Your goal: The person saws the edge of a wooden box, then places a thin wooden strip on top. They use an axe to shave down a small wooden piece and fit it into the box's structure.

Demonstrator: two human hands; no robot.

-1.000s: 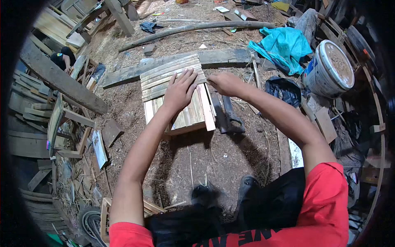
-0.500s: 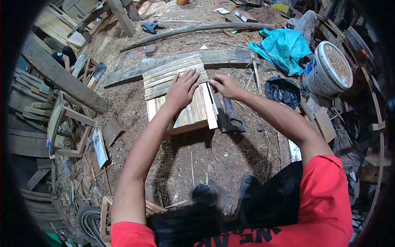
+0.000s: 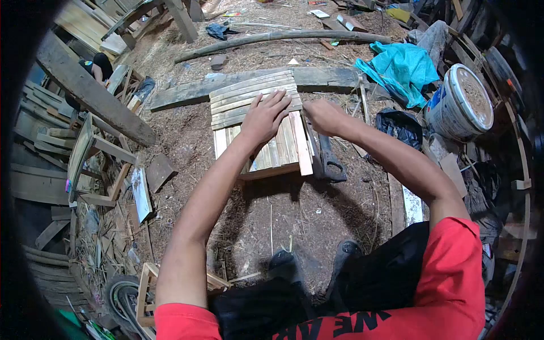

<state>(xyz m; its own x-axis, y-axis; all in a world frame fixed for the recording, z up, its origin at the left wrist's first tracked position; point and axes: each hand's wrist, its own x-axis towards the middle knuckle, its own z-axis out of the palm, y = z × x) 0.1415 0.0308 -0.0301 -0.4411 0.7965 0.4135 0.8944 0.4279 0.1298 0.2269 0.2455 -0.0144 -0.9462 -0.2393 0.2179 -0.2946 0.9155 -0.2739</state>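
Observation:
Before me lies a small wooden piece of narrow slats, with crosswise slats (image 3: pixel 241 95) over the far part and lengthwise slats (image 3: pixel 277 148) nearer me. My left hand (image 3: pixel 266 118) rests on the crosswise slats, fingers spread and pressing flat. At their right edge is my right hand (image 3: pixel 326 118), its fingers curled closed; what they hold, if anything, is hidden. A pale pinkish strip (image 3: pixel 302 148) runs along the right side of the piece and juts past its near end. Beside it on the ground lies a handsaw with a dark handle (image 3: pixel 332 165).
A thick plank (image 3: pixel 184 96) lies beneath the far end, and a long pole (image 3: pixel 272 37) beyond it. Right are a teal sheet (image 3: pixel 405 68), a black bag (image 3: pixel 399 129) and a white bucket (image 3: pixel 460 105). Left stand a slanted post (image 3: pixel 93 88) and a wooden frame (image 3: pixel 110 153). Another person (image 3: pixel 99 69) sits far left.
The whole view has shifted slightly, so things appear further right. My right hand has turned and its fingers are curled in more. My left hand stays flat on the slats.

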